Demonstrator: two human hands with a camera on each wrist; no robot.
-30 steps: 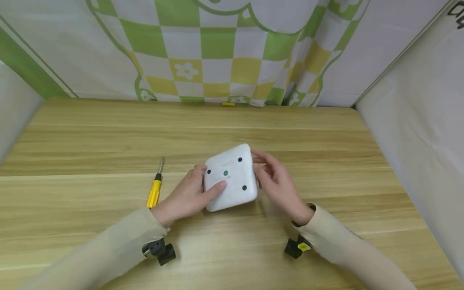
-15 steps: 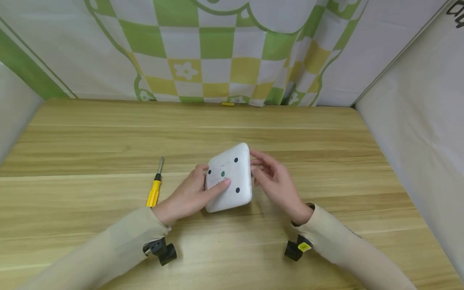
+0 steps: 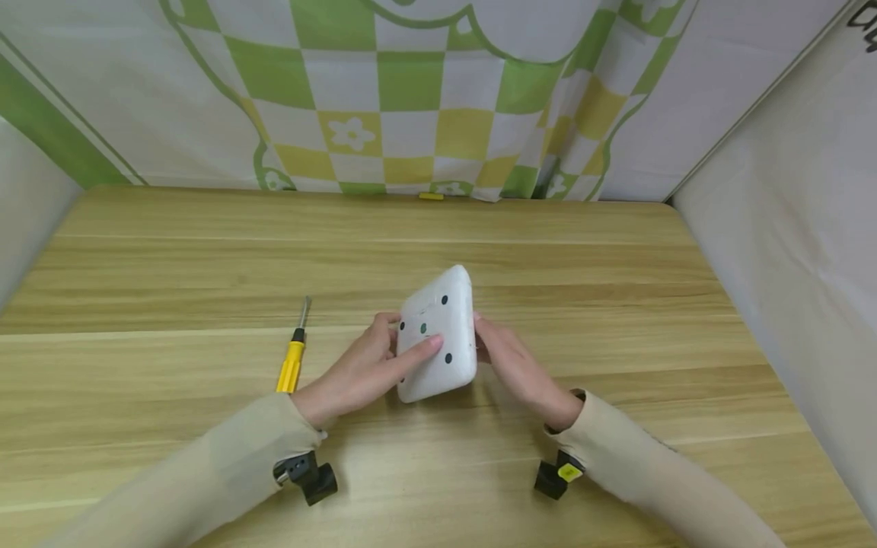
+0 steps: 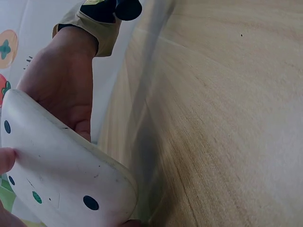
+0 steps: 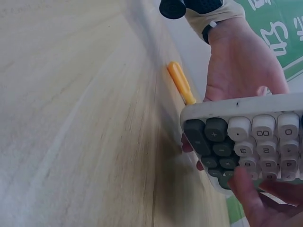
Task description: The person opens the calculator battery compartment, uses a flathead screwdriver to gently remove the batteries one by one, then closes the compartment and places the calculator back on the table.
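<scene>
A white calculator (image 3: pixel 454 329) stands tilted on edge between the hands, its back with dark round feet facing left. My left hand (image 3: pixel 356 373) grips it at the left side, its thumb laid across the back. Round white and dark green keys (image 5: pixel 251 142) show on the front in the right wrist view. My right hand (image 3: pixel 522 367) is at the key side, with fingers (image 5: pixel 248 196) extended against the keys; in the head view the calculator hides its fingertips. In the left wrist view the calculator (image 4: pixel 61 165) covers part of the right hand behind it.
On the wooden table (image 3: pixel 171 266), left of the left hand, lies a screwdriver (image 3: pixel 291 364) with a yellow handle. A small yellow piece (image 3: pixel 432 196) sits at the table's back edge, below a checked curtain (image 3: pixel 411 84). White fabric walls (image 3: pixel 795 190) flank the table.
The calculator has turned more on edge, its back facing further left. My right hand has moved from its right edge round to the key side. The screwdriver has not moved.
</scene>
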